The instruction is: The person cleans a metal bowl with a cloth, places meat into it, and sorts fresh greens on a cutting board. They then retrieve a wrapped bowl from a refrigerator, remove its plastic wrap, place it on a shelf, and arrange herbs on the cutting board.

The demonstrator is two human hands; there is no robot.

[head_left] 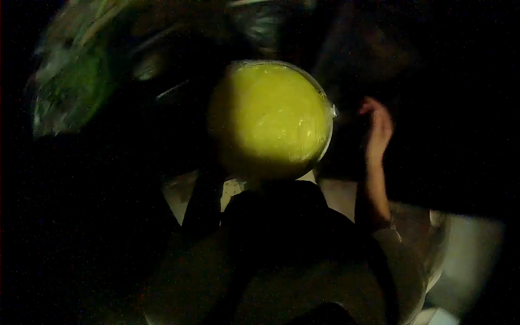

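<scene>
A large round vessel (pixel 281 116) with a smooth yellow content and a thin pale rim sits in the middle of the view, its left and lower parts in deep shadow. A small bright spot shows on its right edge. To the right of the vessel and apart from it is my right hand (pixel 379 122), raised with the fingers bent inward; blur and darkness hide what, if anything, is between them. My left hand does not show; the left side is dark.
At the upper left lies a green item (pixel 81 86) that looks wrapped in clear plastic. Shiny, unclear things (pixel 262 27) are behind the vessel. A pale surface (pixel 468 254) shows at the lower right. Much of the surroundings is too dark to make out.
</scene>
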